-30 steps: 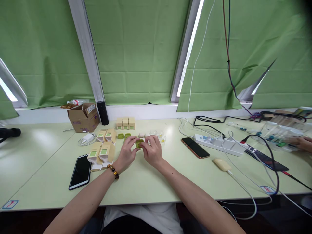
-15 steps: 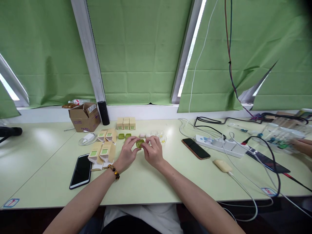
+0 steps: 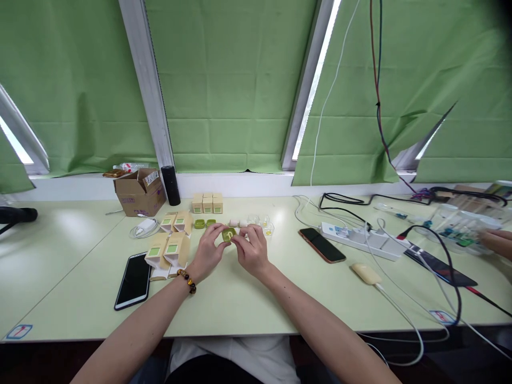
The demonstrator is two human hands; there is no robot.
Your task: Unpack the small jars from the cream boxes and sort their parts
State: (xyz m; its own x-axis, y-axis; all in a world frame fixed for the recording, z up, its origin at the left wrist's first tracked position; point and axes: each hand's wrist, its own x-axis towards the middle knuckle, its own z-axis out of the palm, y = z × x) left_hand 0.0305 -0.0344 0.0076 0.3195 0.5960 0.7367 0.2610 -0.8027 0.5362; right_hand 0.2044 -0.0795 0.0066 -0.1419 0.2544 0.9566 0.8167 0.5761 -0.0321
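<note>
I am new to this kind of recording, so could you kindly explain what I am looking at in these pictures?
Of course. There is no machine here: you see a person's bare left hand and right hand. One camera, worn on that person's head, looks forward and down.

Between the fingers of both hands is a small green container. On the pale table, to the left, lie opened paper boxes and a phone. Beyond the hands are three small boxes and two more green pieces. To the right are another phone and a white power strip. At the right edge, another person's hand shows.
</note>
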